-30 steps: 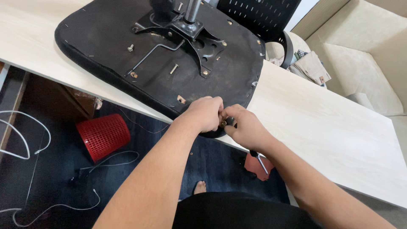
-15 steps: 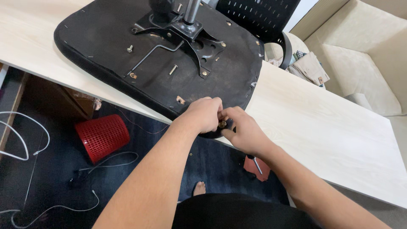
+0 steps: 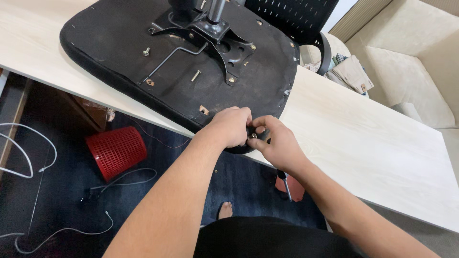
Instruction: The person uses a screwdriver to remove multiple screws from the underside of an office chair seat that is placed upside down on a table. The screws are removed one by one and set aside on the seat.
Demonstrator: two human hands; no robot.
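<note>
Small brass-coloured bolt head (image 3: 252, 136) right at the near edge of the upturned black fabric-covered chair seat (image 3: 119, 43), pinched between both hands where the seat overhangs the near edge of the pale wooden surface (image 3: 363, 138). Left hand (image 3: 229, 126) curled over the seat rim, fingers pressed together around the fastener. Right hand (image 3: 277, 145) meeting it from the other side, thumb and forefinger closed on the same bolt, with a slim metal-shafted screwdriver (image 3: 285, 184) tucked under the palm and pointing down past the surface edge.

Best handled, by the look of it, with the bolt kept square to its hole and turned by fingertips until the thread bites, seat steadied by the left hand so nothing slides off the edge.

Further out: black metal mounting plate (image 3: 210, 36) with its steel column (image 3: 216, 9) at the seat's middle, a loose silver bolt (image 3: 195, 75) lying on the fabric beside it. Black perforated backrest (image 3: 291, 16) at the far edge. Red mesh wastebasket (image 3: 116, 152) tipped over on the dark floor below, white cables (image 3: 28, 157) nearby.

Hole under the fingers hidden; screwdriver handle covered by the palm; column top cut off by the frame.
</note>
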